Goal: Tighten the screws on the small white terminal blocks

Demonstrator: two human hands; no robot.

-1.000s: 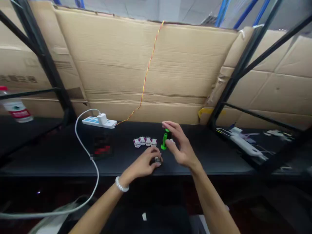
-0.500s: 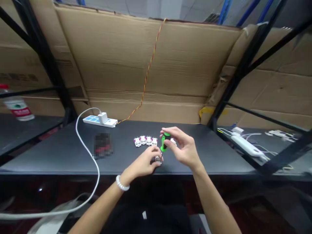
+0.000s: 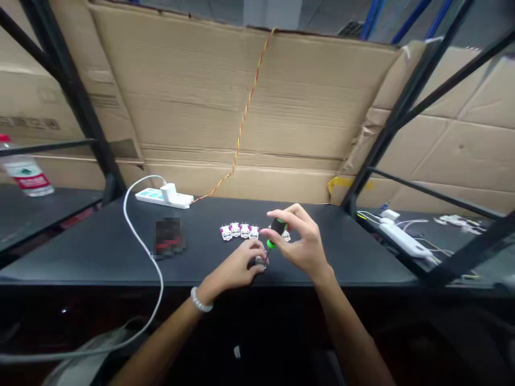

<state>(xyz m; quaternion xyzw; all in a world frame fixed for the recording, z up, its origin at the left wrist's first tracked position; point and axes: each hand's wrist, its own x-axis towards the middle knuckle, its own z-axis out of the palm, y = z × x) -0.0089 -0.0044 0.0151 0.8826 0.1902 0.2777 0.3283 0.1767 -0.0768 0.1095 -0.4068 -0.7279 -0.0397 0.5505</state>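
Near the front edge of the dark table, my left hand (image 3: 241,265) pinches a small white part (image 3: 260,261) against the surface. My right hand (image 3: 301,241) grips the black and green handle of a screwdriver (image 3: 277,226) between thumb and fingers. Its shaft points down at the white part; the exact contact of the tip is too small to tell. Beyond my left hand, several white and purple parts (image 3: 235,230) stand in a row. Another white part (image 3: 286,235) shows partly behind my right hand.
A white power strip (image 3: 177,200) with a plug lies at the back left, its white cable (image 3: 140,241) curving over the table's front edge. A blurred dark object (image 3: 169,238) sits nearby. Black rack posts (image 3: 374,145) flank the table, and cardboard (image 3: 201,107) stands behind.
The fingers of my right hand have shifted around the screwdriver handle, which looks turned and leans a little more to the right. My left hand stays in place on the white part.
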